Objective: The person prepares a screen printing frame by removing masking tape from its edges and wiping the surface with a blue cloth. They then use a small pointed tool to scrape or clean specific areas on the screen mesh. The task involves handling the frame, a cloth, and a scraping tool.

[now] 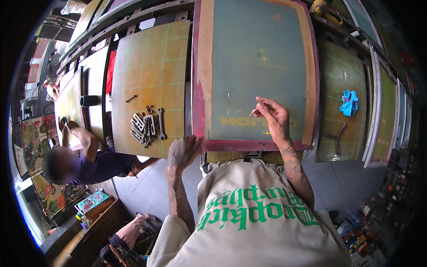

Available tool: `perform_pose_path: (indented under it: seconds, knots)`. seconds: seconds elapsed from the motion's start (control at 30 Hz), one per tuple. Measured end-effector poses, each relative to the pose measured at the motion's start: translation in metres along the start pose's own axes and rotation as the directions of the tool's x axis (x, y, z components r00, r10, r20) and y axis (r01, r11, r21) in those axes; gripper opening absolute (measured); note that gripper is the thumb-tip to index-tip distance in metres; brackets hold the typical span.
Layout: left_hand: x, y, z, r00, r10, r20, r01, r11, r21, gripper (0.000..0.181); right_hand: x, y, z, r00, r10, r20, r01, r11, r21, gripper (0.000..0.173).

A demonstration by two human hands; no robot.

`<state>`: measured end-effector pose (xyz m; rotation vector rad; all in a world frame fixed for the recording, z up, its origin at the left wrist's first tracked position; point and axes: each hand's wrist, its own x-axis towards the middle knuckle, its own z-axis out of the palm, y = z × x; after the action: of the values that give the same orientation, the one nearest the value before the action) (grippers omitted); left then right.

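Note:
A large screen-printing frame (258,86) with a grey-green mesh, brown tape along its sides and a pinkish-red rim lies before me. Faint yellow lettering and small marks show on the mesh. Above its lower right part, my right hand (272,116) holds a thin pointed stick (256,109) between thumb and fingers. My left hand (185,150) is at the frame's lower left corner, its fingers curled and slightly blurred; whether it grips anything is hidden.
Left of the frame, a board (151,76) bears an open-end wrench (161,123), metal brackets (137,127) and bolts. A crumpled blue cloth (349,102) and a three-armed wrench (338,137) lie on the right board (343,76). Another person (96,167) works at far left.

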<state>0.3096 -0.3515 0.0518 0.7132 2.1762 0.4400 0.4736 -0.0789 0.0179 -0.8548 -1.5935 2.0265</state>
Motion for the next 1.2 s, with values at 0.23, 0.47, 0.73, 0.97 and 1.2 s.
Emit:
perform_pose_path:
  seconds: [0.23, 0.47, 0.73, 0.97, 1.2]
  knots:
    - [0.014, 0.010, 0.027, 0.797, 0.014, -0.604, -0.123, 0.983, -0.139, 0.023, 0.039, -0.002, -0.187, 0.863, -0.112, -0.493, 0.021, 0.982, -0.186, 0.030]
    - [0.051, -0.011, 0.057, 0.755, 0.073, -0.652, -0.251, 0.950, -0.184, 0.052, 0.053, -0.018, -0.350, 0.626, -0.668, -0.403, -0.364, 0.207, -0.908, 0.062]
    - [0.054, 0.012, 0.047, 0.817, -0.091, -0.569, -0.156, 0.916, -0.371, 0.054, 0.111, -0.060, -0.321, 0.905, -0.278, -0.322, -0.126, 0.547, -0.828, 0.023]
    - [0.070, 0.019, 0.037, 0.847, -0.204, -0.490, -0.012, 0.916, -0.401, 0.063, 0.156, -0.064, -0.022, 0.686, -0.528, 0.500, 0.665, 0.177, -0.726, 0.035]
    - [0.082, 0.013, 0.055, 0.745, -0.172, -0.645, -0.098, 0.928, -0.360, 0.050, 0.180, -0.014, 0.071, 0.648, -0.355, 0.674, 0.759, 0.229, -0.609, 0.045]
